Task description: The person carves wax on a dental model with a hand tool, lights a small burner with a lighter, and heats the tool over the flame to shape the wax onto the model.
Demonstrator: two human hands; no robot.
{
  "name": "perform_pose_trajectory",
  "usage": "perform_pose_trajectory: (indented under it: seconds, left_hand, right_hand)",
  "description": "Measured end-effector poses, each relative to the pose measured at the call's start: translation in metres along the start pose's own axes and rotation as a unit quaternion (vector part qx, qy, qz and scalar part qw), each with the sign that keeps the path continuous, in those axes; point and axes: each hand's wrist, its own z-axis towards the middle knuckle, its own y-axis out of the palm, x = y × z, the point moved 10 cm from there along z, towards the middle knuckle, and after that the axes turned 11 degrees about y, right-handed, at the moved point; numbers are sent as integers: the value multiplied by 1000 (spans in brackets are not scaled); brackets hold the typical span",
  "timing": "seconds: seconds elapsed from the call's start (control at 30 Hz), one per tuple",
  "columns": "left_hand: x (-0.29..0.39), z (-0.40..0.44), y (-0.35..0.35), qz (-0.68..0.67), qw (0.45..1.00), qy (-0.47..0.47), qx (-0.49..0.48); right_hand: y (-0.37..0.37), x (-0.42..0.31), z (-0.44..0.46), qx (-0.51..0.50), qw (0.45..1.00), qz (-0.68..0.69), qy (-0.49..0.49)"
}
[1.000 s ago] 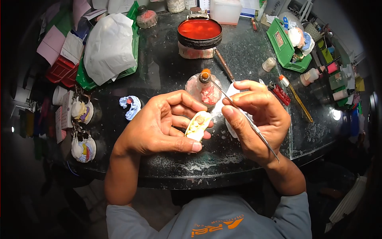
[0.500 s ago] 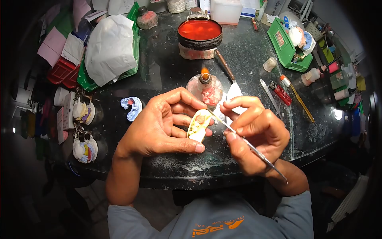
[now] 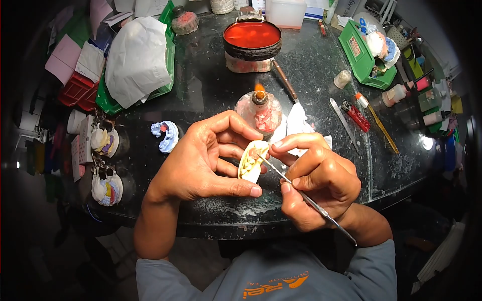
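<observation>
A small pale-yellow dental model [image 3: 249, 165] is held between the thumb and fingers of my left hand [image 3: 201, 160], its tooth side facing up. My right hand [image 3: 326, 183] pinches a thin metal instrument [image 3: 314, 204], whose upper tip meets the model near a brownish patch at its top. The instrument's other end points down toward my right wrist. Just beyond the hands stands a glass burner [image 3: 258, 113] with a small orange flame on its wick. A white cloth [image 3: 300, 120] lies behind my right hand, partly hidden by it.
Behind the burner is a round pan of red material [image 3: 252, 35]. A blue arch-shaped model [image 3: 164, 136] and mounted models [image 3: 106, 188] lie left. A knife [image 3: 343, 123], red tool [image 3: 356, 118] and toothbrush [image 3: 376, 123] lie right. Green bins [image 3: 359, 55] [image 3: 168, 55] flank the table.
My right hand has moved down and toward the model. The instrument's tip has gone from the burner flame to the model's surface. My left hand has barely moved.
</observation>
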Motion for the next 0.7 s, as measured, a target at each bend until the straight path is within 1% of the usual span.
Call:
perform_pose_trajectory:
  seconds: [0.47, 0.6, 0.7]
  left_hand:
    - [0, 0, 0, 10, 1000, -1, 2]
    - [-1, 0, 0, -6, 1000, -19, 0]
    - [-1, 0, 0, -25, 999, -30, 2]
  right_hand:
    - [2, -1, 1, 1, 1000, -9, -12]
    - [-2, -1, 1, 33, 999, 4, 0]
    - [-2, -2, 2, 29, 1000, 0, 2]
